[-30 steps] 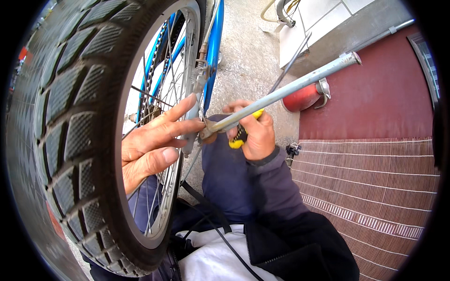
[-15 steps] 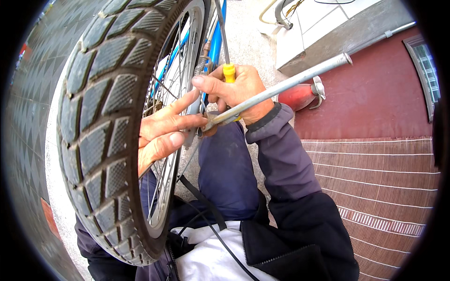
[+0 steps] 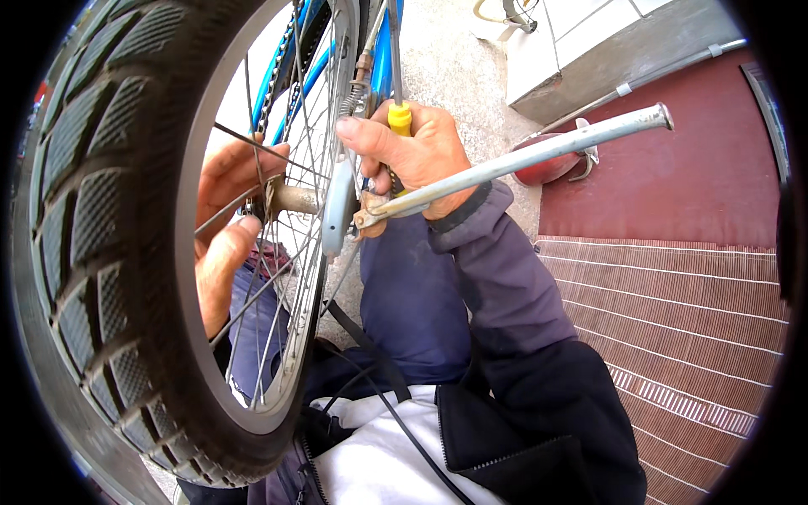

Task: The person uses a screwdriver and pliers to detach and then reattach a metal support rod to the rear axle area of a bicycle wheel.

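Note:
A bicycle wheel with a chunky black tyre [image 3: 109, 236] and thin spokes fills the left side. Through the spokes I see my left hand [image 3: 225, 198] beside the hub [image 3: 295, 199], its thumb and fingers spread around the hub's far end. My right hand [image 3: 417, 156] is closed around a screwdriver [image 3: 400, 118] with a yellow and black handle, its shaft pointing away from me. A metal kickstand [image 3: 522, 160] crosses over my right wrist. Its rusty bracket [image 3: 370, 215] sits near the grey flat frame end [image 3: 338, 206].
Behind the wheel runs the blue frame [image 3: 384, 59] with a chain and a small spring [image 3: 353, 97]. A red rounded object [image 3: 547, 160] lies by the maroon surface [image 3: 665, 160] on the right. A striped brown mat [image 3: 665, 311] is nearer. A black cord crosses my lap.
My left hand has drawn back from the kickstand bracket to the hub's far side. The tyre has shifted left in view. My right hand still holds the screwdriver.

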A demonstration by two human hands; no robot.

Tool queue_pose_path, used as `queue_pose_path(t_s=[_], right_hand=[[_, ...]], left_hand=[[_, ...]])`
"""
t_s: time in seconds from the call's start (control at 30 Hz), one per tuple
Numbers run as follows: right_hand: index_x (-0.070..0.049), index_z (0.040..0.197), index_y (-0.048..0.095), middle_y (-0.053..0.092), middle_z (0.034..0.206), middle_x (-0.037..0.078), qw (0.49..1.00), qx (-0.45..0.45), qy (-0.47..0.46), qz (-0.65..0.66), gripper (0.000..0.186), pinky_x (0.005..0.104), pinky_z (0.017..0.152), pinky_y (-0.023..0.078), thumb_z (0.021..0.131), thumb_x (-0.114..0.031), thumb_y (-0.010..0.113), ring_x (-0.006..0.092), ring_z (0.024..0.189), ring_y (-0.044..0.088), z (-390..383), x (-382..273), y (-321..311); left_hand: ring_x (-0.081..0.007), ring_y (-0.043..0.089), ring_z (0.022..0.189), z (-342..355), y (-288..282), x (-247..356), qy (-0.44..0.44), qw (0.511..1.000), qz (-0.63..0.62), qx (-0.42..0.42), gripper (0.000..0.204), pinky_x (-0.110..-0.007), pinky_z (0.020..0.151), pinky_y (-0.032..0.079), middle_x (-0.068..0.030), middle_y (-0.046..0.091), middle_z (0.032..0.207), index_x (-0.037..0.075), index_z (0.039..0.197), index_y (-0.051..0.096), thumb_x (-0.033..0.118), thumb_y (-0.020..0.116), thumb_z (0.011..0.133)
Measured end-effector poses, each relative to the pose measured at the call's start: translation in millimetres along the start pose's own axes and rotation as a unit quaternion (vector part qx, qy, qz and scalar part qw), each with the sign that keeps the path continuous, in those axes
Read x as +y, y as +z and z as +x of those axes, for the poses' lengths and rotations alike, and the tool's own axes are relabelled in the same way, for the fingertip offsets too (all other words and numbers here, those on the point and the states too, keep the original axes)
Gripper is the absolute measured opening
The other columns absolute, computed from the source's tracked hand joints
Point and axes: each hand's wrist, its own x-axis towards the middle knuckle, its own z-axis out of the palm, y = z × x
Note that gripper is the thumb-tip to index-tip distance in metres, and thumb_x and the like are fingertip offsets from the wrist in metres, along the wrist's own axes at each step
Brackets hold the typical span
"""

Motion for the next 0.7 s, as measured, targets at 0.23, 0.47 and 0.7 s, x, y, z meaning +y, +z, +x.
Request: queue_pose_path(t_s=[0.23,0.47,0.7], right_hand=[[-0.003,0.073,0.06,0.057,0.058,0.003,1.0,-0.001,-0.013,0.001,0.035,0.0206,0.04,0.042,0.077,-0.033,0.078,0.0068,0.044,0.051,-0.9,-1.8,4.3],[-0.003,0.072,0.06,0.055,0.054,0.003,0.993,0.03,0.001,0.111,0.036,0.0227,0.038,0.039,0.083,-0.035,0.074,0.0083,0.041,0.049,4.9,16.1,-2.8],[-0.003,0.072,0.059,0.053,0.053,0.002,0.988,0.07,-0.013,0.14,0.036,0.0231,0.039,0.039,0.086,-0.034,0.071,0.0082,0.042,0.048,4.9,30.2,1.1]], left_hand=[[-0.0335,0.037,0.134,32.8,-16.3,1.0,-0.031,0.98,-0.025,-0.197,0.08,-0.046,0.11,0.03,-0.0217,0.039,0.143,-0.004,0.142,0.032,0.031,0.064,0.077],[-0.032,0.047,0.127,49.2,-1.1,-8.0,-0.059,0.971,-0.134,-0.189,0.067,-0.047,0.103,0.041,-0.0218,0.051,0.133,-0.002,0.137,0.042,0.016,0.068,0.079],[-0.0328,0.053,0.121,40.9,17.1,-21.4,0.0,0.987,-0.142,-0.069,0.055,-0.041,0.098,0.047,-0.024,0.056,0.126,-0.007,0.131,0.047,0.012,0.066,0.083]])
